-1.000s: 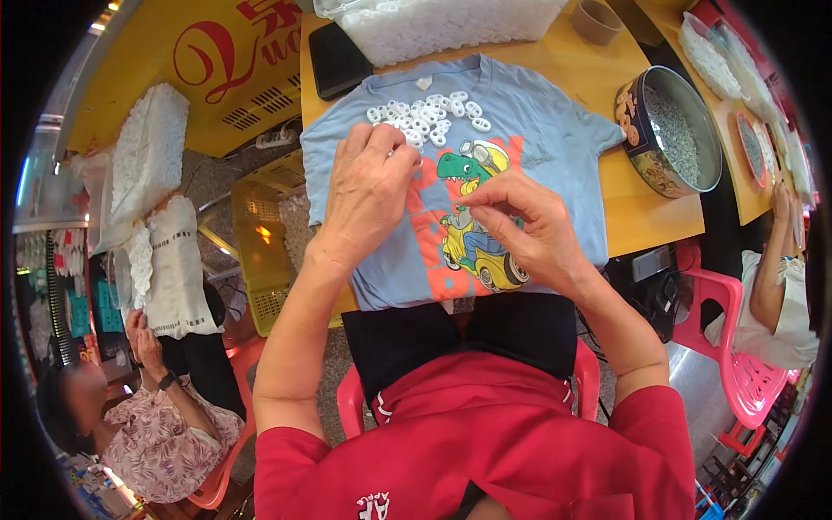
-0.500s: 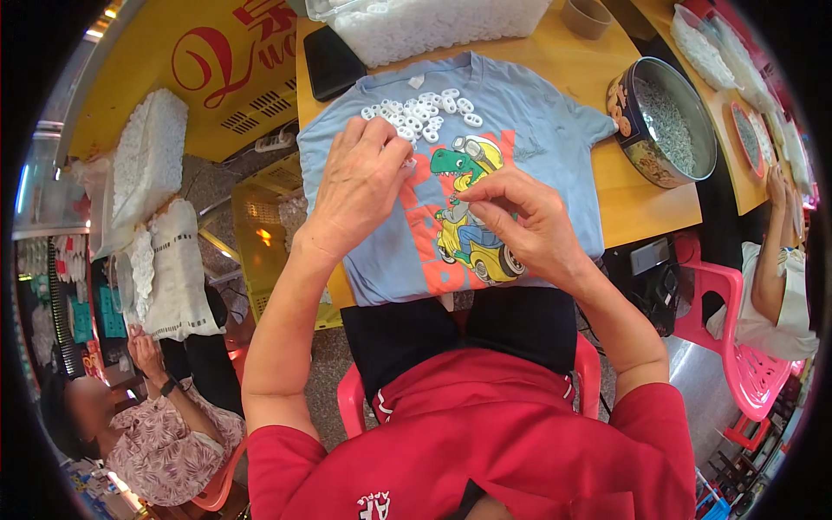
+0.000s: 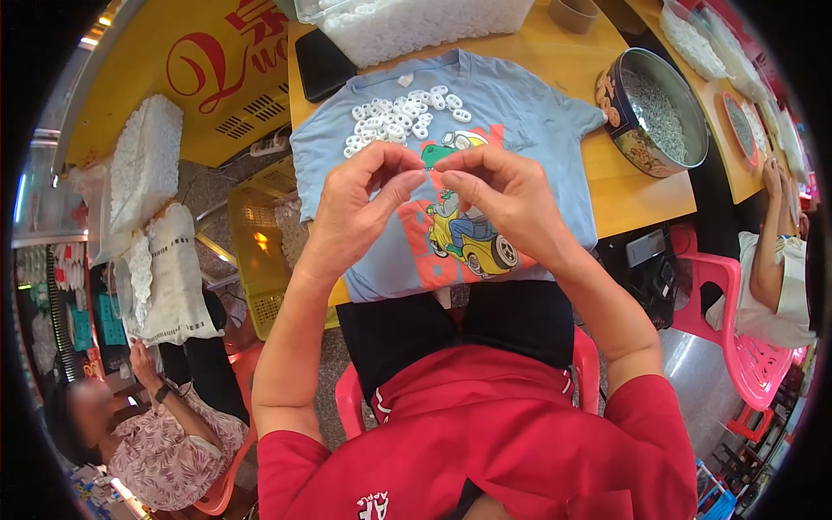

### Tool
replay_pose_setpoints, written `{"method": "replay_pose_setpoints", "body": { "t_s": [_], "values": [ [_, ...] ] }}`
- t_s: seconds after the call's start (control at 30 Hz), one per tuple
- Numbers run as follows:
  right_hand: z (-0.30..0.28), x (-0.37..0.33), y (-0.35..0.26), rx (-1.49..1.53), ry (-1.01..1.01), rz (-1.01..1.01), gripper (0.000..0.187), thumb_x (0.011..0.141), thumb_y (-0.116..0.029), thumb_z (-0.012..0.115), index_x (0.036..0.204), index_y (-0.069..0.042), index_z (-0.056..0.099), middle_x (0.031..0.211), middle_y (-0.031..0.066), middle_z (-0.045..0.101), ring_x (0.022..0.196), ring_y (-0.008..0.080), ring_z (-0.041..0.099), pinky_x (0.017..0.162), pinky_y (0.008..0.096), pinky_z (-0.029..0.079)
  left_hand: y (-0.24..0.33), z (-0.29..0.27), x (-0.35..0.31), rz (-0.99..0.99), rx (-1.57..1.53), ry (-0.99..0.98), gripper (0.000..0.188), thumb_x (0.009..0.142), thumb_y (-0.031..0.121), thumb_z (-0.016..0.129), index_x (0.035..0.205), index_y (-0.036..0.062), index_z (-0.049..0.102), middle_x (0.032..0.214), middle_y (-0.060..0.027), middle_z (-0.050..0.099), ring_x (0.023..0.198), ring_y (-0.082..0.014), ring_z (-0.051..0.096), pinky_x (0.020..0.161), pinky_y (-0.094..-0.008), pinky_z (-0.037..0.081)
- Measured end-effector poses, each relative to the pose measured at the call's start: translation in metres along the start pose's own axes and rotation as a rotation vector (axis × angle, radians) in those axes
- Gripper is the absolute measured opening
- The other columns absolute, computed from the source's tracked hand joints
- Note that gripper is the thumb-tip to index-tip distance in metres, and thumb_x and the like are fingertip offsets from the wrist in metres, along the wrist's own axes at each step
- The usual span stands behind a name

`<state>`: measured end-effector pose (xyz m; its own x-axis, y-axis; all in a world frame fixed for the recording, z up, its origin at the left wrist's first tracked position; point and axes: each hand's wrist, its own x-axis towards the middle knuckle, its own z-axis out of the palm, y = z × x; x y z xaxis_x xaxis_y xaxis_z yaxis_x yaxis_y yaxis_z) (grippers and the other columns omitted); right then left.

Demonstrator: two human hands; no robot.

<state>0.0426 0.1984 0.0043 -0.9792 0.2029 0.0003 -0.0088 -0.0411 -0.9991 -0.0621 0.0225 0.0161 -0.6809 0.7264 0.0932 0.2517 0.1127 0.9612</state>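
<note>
My left hand (image 3: pixel 360 204) and my right hand (image 3: pixel 507 195) meet fingertip to fingertip over the blue T-shirt (image 3: pixel 542 126), both pinched closed. Whatever sits between the fingers is tiny and mostly hidden; a small glint shows where they meet. Just beyond them, a loose heap of small white oval plastic pieces with two holes (image 3: pixel 394 117) lies on the shirt. The shirt, spread over the table in front of me, has a printed cartoon dinosaur on a yellow scooter (image 3: pixel 472 238), partly covered by my hands.
A clear tub of white pieces (image 3: pixel 425 30) stands at the back, beside a black flat device (image 3: pixel 321 65). A round tin of small metal parts (image 3: pixel 654 113) is at the right, a brown bowl (image 3: pixel 574 13) behind it. Co-workers sit left (image 3: pixel 173 442) and right (image 3: pixel 763 269).
My left hand has come from the white heap toward me and right, meeting my right hand's fingertips. My right hand has risen slightly and moved left. More of the heap shows.
</note>
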Motion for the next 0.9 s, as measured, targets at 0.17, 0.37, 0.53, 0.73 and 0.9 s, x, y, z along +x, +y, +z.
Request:
{"method": "replay_pose_setpoints", "body": {
  "t_s": [0.17,0.37,0.53,0.73,0.9],
  "values": [
    [0.004,0.001,-0.01,0.107,-0.083,0.074,0.024,0.09,-0.015,0.067,0.104,0.004,0.065,0.088,0.004,0.065,0.071,0.0081,0.058,0.066,0.0223,0.048,0.012,-0.002,-0.007,0.013,-0.132,-0.099,0.012,0.089,0.003,0.065,0.097,-0.002,0.057,0.088,-0.0029,0.061,0.081,-0.0079,0.058,0.074,-0.0233,0.049],
    [0.007,-0.004,-0.01,0.109,-0.11,0.099,0.024,0.09,-0.015,0.067,0.103,0.004,0.065,0.088,0.0043,0.065,0.072,0.0082,0.058,0.066,0.023,0.049,0.012,0.0,-0.012,0.038,-0.186,-0.029,0.014,0.088,0.005,0.066,0.098,-0.0012,0.059,0.09,-0.0031,0.062,0.082,-0.0084,0.059,0.075,-0.0236,0.05],
    [0.013,-0.008,-0.01,0.279,-0.095,0.114,0.02,0.091,-0.014,0.066,0.1,0.003,0.062,0.088,0.0046,0.064,0.072,0.0096,0.059,0.066,0.024,0.049,0.005,0.019,-0.023,0.02,-0.456,0.175,0.014,0.09,0.005,0.065,0.1,-0.0012,0.059,0.093,-0.0033,0.063,0.082,-0.0081,0.059,0.074,-0.0226,0.049],
    [0.022,-0.013,-0.008,0.335,-0.03,0.084,0.017,0.091,-0.011,0.065,0.1,0.003,0.061,0.092,0.0068,0.065,0.073,0.011,0.06,0.065,0.0248,0.051,-0.008,0.044,-0.04,0.079,-0.55,0.278,0.012,0.09,0.004,0.064,0.101,0.0004,0.06,0.094,-0.0009,0.06,0.082,-0.0065,0.057,0.073,-0.0199,0.047],
    [0.023,-0.015,-0.006,0.26,-0.016,0.053,0.017,0.091,-0.01,0.065,0.102,0.003,0.064,0.092,0.0068,0.065,0.073,0.0113,0.06,0.066,0.0245,0.051,-0.006,0.05,-0.044,0.054,-0.54,0.378,0.01,0.091,0.006,0.063,0.099,0.0013,0.059,0.093,0.0001,0.059,0.08,-0.0047,0.057,0.07,-0.0186,0.046]
  ]
}}
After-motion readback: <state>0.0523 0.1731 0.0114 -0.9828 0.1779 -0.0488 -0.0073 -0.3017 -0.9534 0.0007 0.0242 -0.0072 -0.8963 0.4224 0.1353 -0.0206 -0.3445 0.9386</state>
